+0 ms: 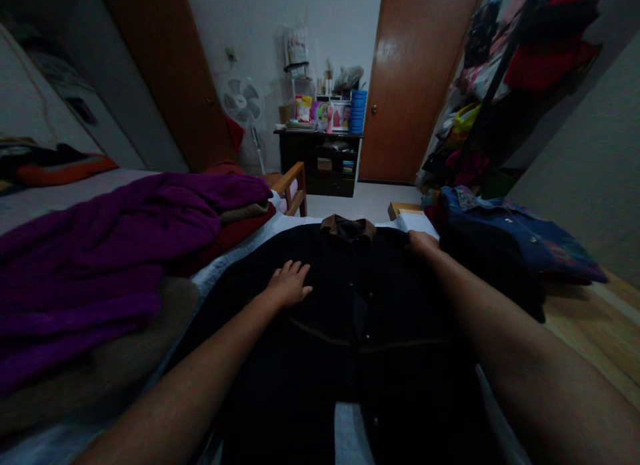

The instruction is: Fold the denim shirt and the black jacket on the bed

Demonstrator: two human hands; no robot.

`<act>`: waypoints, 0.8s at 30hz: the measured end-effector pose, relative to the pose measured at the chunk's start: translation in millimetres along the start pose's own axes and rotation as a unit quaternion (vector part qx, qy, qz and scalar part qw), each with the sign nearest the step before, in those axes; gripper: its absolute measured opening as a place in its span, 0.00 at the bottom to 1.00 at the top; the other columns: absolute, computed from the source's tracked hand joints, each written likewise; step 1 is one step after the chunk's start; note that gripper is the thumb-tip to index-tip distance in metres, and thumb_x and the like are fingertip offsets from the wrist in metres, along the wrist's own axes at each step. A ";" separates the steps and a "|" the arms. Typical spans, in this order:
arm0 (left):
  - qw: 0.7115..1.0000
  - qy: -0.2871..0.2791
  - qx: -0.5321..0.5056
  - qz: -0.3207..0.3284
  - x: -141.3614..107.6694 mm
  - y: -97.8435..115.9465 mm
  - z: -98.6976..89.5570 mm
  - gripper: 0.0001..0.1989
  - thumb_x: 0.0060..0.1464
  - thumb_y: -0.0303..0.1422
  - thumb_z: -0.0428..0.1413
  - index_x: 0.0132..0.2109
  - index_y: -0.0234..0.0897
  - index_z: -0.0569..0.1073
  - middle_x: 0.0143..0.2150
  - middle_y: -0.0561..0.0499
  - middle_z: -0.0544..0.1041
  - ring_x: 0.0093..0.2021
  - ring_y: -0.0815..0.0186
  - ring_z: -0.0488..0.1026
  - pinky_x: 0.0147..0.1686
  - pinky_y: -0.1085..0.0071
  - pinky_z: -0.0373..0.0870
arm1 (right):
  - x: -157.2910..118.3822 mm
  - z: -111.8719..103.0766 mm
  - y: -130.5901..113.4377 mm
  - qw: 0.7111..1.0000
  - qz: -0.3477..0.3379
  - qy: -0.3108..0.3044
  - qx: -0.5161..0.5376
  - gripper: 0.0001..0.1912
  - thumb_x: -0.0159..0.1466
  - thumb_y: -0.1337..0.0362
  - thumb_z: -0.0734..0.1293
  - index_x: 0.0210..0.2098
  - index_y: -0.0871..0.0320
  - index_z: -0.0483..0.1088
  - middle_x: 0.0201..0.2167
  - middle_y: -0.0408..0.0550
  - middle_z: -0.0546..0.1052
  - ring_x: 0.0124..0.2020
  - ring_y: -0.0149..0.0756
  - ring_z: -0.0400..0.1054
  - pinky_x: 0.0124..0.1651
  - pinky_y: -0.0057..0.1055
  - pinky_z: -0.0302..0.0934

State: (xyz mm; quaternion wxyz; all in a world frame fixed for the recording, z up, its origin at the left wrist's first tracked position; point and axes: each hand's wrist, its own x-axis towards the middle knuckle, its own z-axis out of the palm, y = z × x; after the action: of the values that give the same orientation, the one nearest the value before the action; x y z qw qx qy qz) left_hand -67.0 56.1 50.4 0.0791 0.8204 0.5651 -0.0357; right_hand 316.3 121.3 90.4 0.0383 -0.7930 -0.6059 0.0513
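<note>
Smoothing cloth like this should go best with light, flat pressure, worked outward from the button line. Dark jacket (400, 305) lies front up on the light sheet (353, 428), brown collar (329, 226) at the far end, lower front parted. Left hand (289, 285) is open, fingers spread on the chest panel. Right hand (423, 243) is at the shoulder edge; can't tell if it's pinching. Hard pulling there could skew the collar.

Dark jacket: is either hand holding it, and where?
Left hand lies open on the dark jacket, not gripping; right hand is at its shoulder edge, grip unclear.
</note>
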 end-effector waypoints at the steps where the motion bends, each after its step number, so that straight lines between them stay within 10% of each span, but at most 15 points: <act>1: 1.000 0.000 0.019 -0.001 -3.1 3.2 -0.7 0.31 0.57 0.40 0.52 0.65 0.36 0.58 0.67 0.37 0.58 0.67 0.46 0.51 0.60 0.49 0.54 | -2.3 -4.1 -1.8 1.000 -0.002 0.005 -0.017 0.16 0.62 0.59 0.64 0.47 0.60 0.69 0.45 0.64 0.73 0.46 0.52 0.67 0.44 0.41 0.59; 9: 0.995 -0.022 -0.003 0.095 -71.2 44.8 -32.4 0.33 0.50 0.37 0.58 0.64 0.43 0.61 0.68 0.43 0.58 0.67 0.48 0.51 0.62 0.49 0.50 | -43.8 -13.9 -20.1 0.989 0.003 0.143 -0.044 0.21 0.66 0.69 0.56 0.56 0.70 0.61 0.53 0.71 0.64 0.54 0.51 0.57 0.49 0.40 0.51; 15: 0.972 -0.106 -0.096 0.185 -147.1 75.2 -23.3 0.37 0.42 0.48 0.62 0.61 0.46 0.66 0.62 0.45 0.65 0.62 0.49 0.59 0.60 0.53 0.56 | -110.1 -13.0 -52.6 0.985 -0.157 0.017 -0.074 0.20 0.62 0.59 0.64 0.52 0.58 0.68 0.56 0.59 0.66 0.55 0.50 0.58 0.52 0.42 0.52; 24: 0.991 -0.016 -0.024 0.130 -177.6 98.9 11.1 0.33 0.44 0.35 0.59 0.59 0.42 0.65 0.60 0.40 0.66 0.60 0.43 0.60 0.55 0.46 0.59 | -223.4 13.1 -67.2 0.946 -0.288 -0.112 -0.097 0.24 0.60 0.52 0.65 0.50 0.60 0.71 0.53 0.59 0.71 0.57 0.52 0.60 0.63 0.54 0.39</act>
State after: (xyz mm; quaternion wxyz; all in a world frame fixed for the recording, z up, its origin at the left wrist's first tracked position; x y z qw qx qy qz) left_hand -38.1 -144.0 74.6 0.1114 0.8840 0.4533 -0.0250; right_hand 192.1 -76.6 93.4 -0.0940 -0.5739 -0.8107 0.0673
